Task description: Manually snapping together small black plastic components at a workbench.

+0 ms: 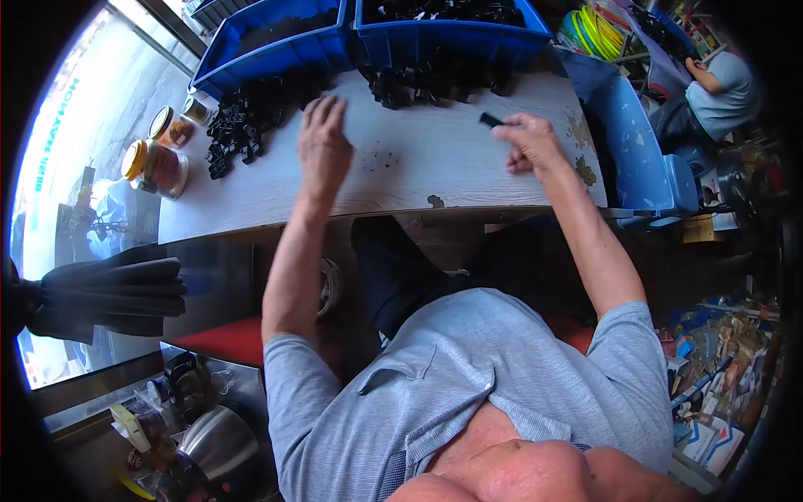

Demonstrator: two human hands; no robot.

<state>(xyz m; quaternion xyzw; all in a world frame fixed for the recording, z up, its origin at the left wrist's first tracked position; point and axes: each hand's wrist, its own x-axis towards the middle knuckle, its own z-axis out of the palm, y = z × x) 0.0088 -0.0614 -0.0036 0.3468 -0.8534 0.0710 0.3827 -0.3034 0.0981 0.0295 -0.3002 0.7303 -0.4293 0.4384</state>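
Note:
Over the worktable (468,171), my right hand (531,144) pinches a small black plastic piece (491,120) between thumb and fingers. My left hand (324,146) reaches forward beside a heap of small black plastic parts (251,121). Its fingers point toward the heap, slightly apart and a little blurred, and nothing shows in them. A second heap of black parts (418,84) lies at the back middle of the table, between my two hands and farther off.
Two blue bins (276,63) (452,38) with black parts stand along the back. Jars (159,167) sit at the table's left edge. Small dark crumbs (383,159) lie mid-table. A light-blue tub (644,159) adjoins the right side; beyond it is another person (723,96).

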